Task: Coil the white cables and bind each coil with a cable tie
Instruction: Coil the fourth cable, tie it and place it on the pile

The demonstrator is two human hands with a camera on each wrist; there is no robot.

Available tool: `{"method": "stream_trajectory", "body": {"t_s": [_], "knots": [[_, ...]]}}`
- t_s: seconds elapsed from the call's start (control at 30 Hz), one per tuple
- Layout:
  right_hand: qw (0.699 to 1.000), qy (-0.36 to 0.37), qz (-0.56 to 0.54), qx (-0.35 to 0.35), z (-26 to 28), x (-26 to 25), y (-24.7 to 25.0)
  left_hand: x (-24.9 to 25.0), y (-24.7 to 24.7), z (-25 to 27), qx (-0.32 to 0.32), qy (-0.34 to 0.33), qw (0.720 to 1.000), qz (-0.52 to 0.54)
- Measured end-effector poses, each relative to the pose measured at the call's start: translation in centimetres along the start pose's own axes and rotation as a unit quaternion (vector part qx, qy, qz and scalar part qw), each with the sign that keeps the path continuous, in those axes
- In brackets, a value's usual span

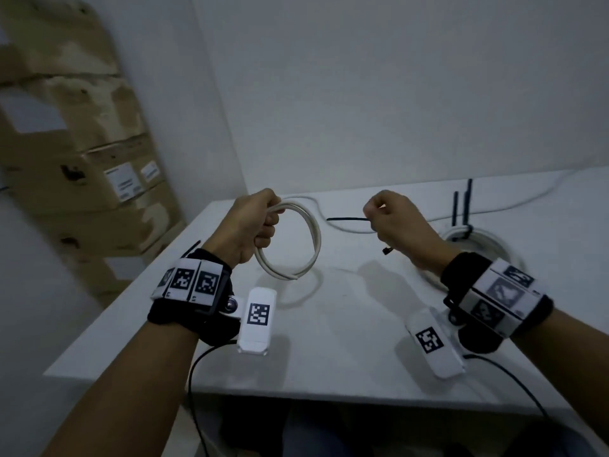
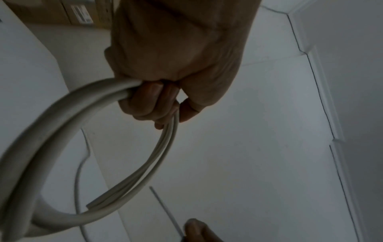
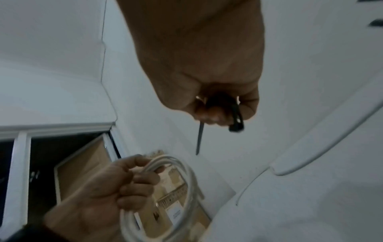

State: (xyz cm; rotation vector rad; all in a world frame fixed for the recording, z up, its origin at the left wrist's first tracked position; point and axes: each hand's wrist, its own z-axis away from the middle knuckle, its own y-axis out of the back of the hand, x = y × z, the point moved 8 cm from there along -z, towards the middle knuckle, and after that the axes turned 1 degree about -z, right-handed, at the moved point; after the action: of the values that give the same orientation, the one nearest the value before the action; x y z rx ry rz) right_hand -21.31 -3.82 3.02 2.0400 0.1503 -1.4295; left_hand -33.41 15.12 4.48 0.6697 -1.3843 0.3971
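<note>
My left hand (image 1: 260,222) grips a round coil of white cable (image 1: 306,249) and holds it upright above the white table (image 1: 329,341). The left wrist view shows those fingers (image 2: 149,104) curled round the coil's strands (image 2: 62,124). To the right, my right hand (image 1: 392,219) pinches a black cable tie (image 1: 347,219) whose thin tail points left toward the coil, with a gap between them. The tie's head (image 3: 236,124) sticks out below the right fingers. The left hand (image 3: 116,188) and coil (image 3: 182,188) also show in the right wrist view.
A second white coil (image 1: 468,242), bound with dark ties (image 1: 461,209) that stick up, lies behind my right wrist. A loose white cable (image 1: 494,209) runs along the table's back. Cardboard boxes (image 1: 82,153) lean against the wall to the left. White walls stand close behind.
</note>
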Motion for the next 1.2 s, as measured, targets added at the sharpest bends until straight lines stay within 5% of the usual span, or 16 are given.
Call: {"method": "stream_trajectory", "body": {"t_s": [0.17, 0.4, 0.57, 0.8, 1.13, 1.2], "knots": [[0.936, -0.132, -0.324, -0.037, 3.8, 3.2, 2.0, 2.1, -8.7, -1.1, -0.054, -0.026, 0.998, -0.004], [0.864, -0.263, -0.429, -0.018, 5.0, 6.4, 1.0, 3.0, -17.2, -0.9, -0.128, -0.016, 0.991, -0.02], [0.836, -0.227, -0.498, 0.039, 3.4, 6.2, 2.3, 2.8, -18.9, -0.8, -0.124, -0.016, 0.991, -0.045], [0.79, -0.237, -0.565, 0.033, 2.4, 6.4, 1.5, 2.4, -19.8, -0.5, -0.128, -0.025, 0.989, -0.066], [0.793, -0.143, -0.59, 0.047, 4.5, 4.4, 2.8, 2.3, -18.8, -1.0, -0.08, -0.068, 0.994, -0.034], [0.82, -0.099, -0.56, 0.062, 5.0, 4.0, 3.4, 2.4, -18.6, -1.3, -0.075, -0.075, 0.994, -0.04]]}}
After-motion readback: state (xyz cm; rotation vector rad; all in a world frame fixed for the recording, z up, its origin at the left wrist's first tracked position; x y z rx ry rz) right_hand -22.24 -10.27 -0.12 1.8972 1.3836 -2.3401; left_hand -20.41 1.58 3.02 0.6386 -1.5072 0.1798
